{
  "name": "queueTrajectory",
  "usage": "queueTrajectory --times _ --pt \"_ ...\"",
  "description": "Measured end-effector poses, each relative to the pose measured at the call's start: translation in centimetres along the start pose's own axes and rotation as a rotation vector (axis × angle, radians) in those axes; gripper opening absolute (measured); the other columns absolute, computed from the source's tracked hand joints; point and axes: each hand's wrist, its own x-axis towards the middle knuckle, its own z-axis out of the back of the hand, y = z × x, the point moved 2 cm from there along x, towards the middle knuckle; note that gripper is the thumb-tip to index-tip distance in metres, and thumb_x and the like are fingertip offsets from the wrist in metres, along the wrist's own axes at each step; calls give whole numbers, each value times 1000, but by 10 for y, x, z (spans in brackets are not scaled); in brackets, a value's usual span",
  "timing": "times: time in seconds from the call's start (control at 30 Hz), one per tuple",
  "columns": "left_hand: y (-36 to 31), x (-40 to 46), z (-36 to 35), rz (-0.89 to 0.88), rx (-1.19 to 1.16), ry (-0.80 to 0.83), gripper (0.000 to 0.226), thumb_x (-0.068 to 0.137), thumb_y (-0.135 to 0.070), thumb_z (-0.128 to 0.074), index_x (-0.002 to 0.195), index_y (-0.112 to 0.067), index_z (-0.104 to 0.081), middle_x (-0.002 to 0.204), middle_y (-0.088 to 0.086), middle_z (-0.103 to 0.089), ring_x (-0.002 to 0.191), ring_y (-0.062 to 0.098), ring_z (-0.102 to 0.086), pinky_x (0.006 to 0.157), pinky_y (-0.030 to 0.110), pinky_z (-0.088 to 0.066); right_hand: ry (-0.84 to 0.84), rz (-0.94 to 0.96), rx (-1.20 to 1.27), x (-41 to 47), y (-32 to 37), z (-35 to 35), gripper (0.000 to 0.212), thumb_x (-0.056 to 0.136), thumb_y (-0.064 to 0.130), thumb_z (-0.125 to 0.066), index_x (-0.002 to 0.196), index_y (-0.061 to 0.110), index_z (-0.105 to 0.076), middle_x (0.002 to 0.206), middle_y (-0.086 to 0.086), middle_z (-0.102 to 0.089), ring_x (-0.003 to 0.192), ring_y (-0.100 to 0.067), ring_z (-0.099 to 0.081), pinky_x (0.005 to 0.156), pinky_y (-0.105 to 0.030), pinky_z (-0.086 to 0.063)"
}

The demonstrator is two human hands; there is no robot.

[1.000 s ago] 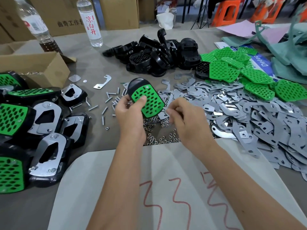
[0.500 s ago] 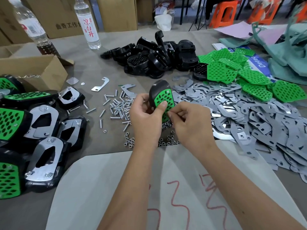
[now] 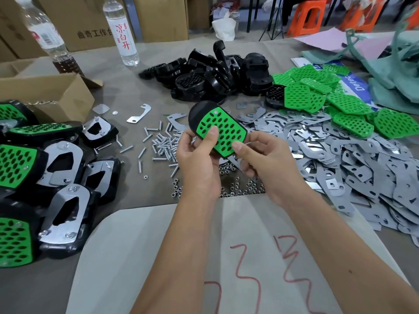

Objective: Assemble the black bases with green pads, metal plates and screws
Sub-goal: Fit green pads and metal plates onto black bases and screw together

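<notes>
Above the screws [image 3: 163, 143] on the surface, I see my left hand [image 3: 197, 164] gripping the padded black base [image 3: 215, 130] while my right hand [image 3: 267, 164] pinches its lower edge, probably to seat the green pad [image 3: 223, 132].

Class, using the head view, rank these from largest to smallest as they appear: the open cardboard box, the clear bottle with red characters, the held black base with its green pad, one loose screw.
1. open cardboard box
2. clear bottle
3. black base, nearer the camera, so its place against the bottle is unsure
4. loose screw
</notes>
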Motion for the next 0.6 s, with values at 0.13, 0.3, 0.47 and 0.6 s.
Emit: queueTrajectory --times 0.13,0.3,0.47,0.6 --pt "-7 2 4 12 15 11 16 92 6 -67 97 -7 -58 90 11 -68 86 27 -68 74 40 -58 -29 -18 -5 2 -2 -9 15 91 18 -79 85 12 -68 67 -5 -67 50 -15 -55 45 -25 -42" --pt "-48 20 35 -174 -10 -175 20 93 8 -65 89 -11 -58 87 8 -71 79 20 -71 72 39 -62 126 322 -604 8 0 -54 11 92 23 -76 99 17 -69 77 0 -68 68 -18 -61 65 -39 -53" --pt "-76 36 77 -196 -105 -303 5 101 -2 -57 104 -6 -56 85 6 -70 74 17 -71 69 34 -60 481 554 -1265 15 -3 -107 28 98 20 -61 125 25 -62 115 -6 -52 104 -32 -58 71 -39 -44" --pt "-72 38 79 -148 -138 -336 15 102 -1 -51 91 -7 -58 66 1 -64 70 15 -65 67 31 -59 499 535 -1348 21 5 -113 20 100 21 -61 119 16 -61 118 -9 -50 109 -32 -54 79 -45 -51"
